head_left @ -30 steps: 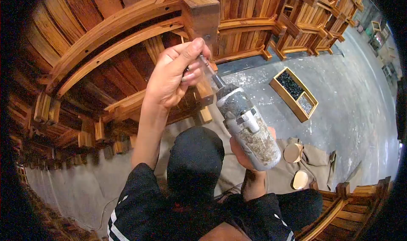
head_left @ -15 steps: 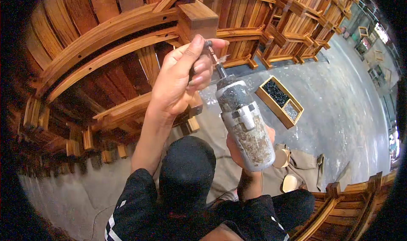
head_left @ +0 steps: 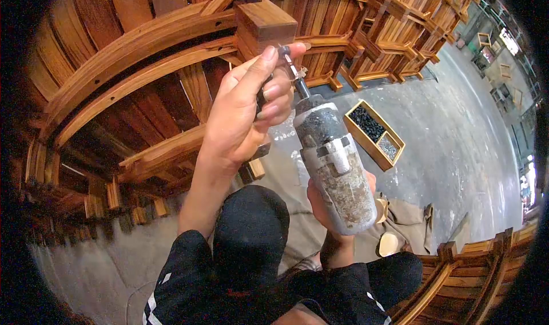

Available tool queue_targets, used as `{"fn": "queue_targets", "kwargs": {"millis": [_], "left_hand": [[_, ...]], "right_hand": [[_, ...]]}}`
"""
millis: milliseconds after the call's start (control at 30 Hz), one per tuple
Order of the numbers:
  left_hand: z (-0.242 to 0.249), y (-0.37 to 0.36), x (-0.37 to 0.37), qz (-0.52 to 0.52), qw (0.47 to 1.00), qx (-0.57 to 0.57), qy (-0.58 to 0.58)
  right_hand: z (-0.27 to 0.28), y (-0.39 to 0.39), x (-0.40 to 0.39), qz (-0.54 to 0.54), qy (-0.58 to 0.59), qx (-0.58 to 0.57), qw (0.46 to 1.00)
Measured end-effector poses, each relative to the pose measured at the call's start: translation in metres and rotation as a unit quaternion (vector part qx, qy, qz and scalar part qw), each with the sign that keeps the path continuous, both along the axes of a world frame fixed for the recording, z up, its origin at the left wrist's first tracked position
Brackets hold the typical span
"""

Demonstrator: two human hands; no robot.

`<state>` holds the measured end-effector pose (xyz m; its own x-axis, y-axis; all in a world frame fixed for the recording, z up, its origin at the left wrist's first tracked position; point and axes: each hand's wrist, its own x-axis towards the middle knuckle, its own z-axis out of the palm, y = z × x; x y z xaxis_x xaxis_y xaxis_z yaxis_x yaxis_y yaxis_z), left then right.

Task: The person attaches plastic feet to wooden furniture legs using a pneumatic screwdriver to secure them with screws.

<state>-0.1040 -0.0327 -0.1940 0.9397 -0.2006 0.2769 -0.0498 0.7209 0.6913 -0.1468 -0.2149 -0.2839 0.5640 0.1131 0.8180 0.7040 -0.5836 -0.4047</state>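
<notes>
driver (head_left: 337, 173) slants at frame centre, gripped by the right hand (head_left: 320, 205); the left hand (head_left: 243, 110) pinches a small dark piece (head_left: 284, 50) at its tip, seemingly fitting it; the next move calls for steady alignment.

Grey floor (head_left: 457, 176) (spattered white), rumpled brown cloth (head_left: 410, 217), pale oval piece (head_left: 388, 244).

Driver (head_left: 341, 182): hard casing, worn matt — rough, scuffed patches; shaft (head_left: 302, 88) smooth, metallic. Timber frames (head_left: 137, 42): wood, visible grain, satin sheen. Box (head_left: 366, 146): smooth wood. Floor (head_left: 452, 159): slightly glossy, spotted. Groundsheet (head_left: 413, 222): matt cloth — creased. Trousers (head_left: 251, 225): matt cloth.
</notes>
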Motion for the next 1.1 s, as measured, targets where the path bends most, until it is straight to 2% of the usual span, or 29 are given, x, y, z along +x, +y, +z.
{"fn": "queue_targets", "kwargs": {"millis": [100,200,233,300,333,400,433,500,567,667,700,767,833,1000,1100], "left_hand": [[-0.002,0.003,-0.007,-0.001,0.999,0.01,0.031],[-0.019,0.011,-0.018,-0.01,0.997,0.017,0.073],[-0.034,0.017,-0.019,-0.01,0.995,0.007,0.101],[-0.062,0.028,-0.023,0.009,0.99,-0.039,0.134],[-0.074,0.031,-0.027,0.024,0.985,-0.073,0.154],[-0.096,0.04,-0.036,0.051,0.976,-0.103,0.187],[-0.105,0.045,-0.042,0.063,0.973,-0.098,0.199],[-0.127,0.052,-0.051,0.105,0.964,-0.086,0.23],[-0.147,0.056,-0.061,0.158,0.95,-0.041,0.265],[-0.176,0.061,-0.075,0.168,0.941,-0.04,0.292],[-0.185,0.062,-0.079,0.172,0.938,-0.036,0.298],[-0.2,0.066,-0.084,0.144,0.937,-0.046,0.313],[-0.203,0.066,-0.085,0.132,0.929,-0.07,0.339],[-0.205,0.062,-0.086,0.088,0.926,-0.083,0.359],[-0.198,0.058,-0.085,0.097,0.92,-0.056,0.376]], "right_hand": [[0.003,0.001,-0.007,-0.081,-0.002,-0.042,0.996],[-0.009,-0.012,-0.015,-0.066,0.044,-0.099,0.992],[-0.007,-0.013,-0.021,-0.004,0.168,-0.034,0.985],[-0.004,-0.016,-0.031,0.06,0.394,0.134,0.907],[-0.008,-0.02,-0.034,0.006,0.361,0.044,0.932],[-0.016,-0.026,-0.03,0.012,0.336,0.05,0.94],[-0.02,-0.028,-0.027,0.071,0.344,0.147,0.925],[-0.031,-0.034,-0.018,0.186,0.346,0.337,0.856],[-0.039,-0.038,-0.011,0.29,0.329,0.512,0.739],[-0.041,-0.042,-0.01,0.331,0.333,0.614,0.635],[-0.041,-0.041,-0.009,0.333,0.332,0.627,0.621],[-0.041,-0.039,-0.007,0.329,0.333,0.624,0.626],[-0.04,-0.039,-0.004,0.319,0.33,0.599,0.656],[-0.034,-0.037,-0.007,0.234,0.323,0.452,0.798],[-0.029,-0.034,-0.007,0.144,0.305,0.302,0.892]]}}
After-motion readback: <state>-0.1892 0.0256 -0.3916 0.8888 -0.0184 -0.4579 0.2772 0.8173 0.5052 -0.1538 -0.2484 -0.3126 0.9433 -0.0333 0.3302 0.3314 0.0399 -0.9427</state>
